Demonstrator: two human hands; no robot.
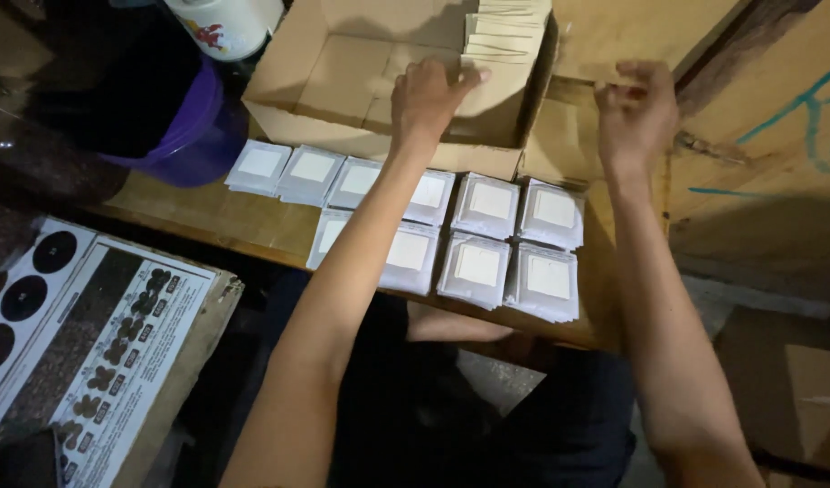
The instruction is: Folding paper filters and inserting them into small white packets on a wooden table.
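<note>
Left hand [424, 95] reaches into an open cardboard box [343, 72], grip closing on upright paper packets [501, 41]; right hand [636, 113] hovers loosely curled, holding nothing. White packet stacks [474, 239] line the bench [234, 221].

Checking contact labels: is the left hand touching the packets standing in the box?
Touching. In the head view the left hand reaches into the box, its fingers resting against the packets.

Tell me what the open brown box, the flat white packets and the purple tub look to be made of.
Open brown box: corrugated cardboard, matt, with folded flaps and raw edges. Flat white packets: likely thin paper or film, slight sheen, soft crinkled edges. Purple tub: probably plastic, smooth and glossy with a highlight on its curve.
</note>
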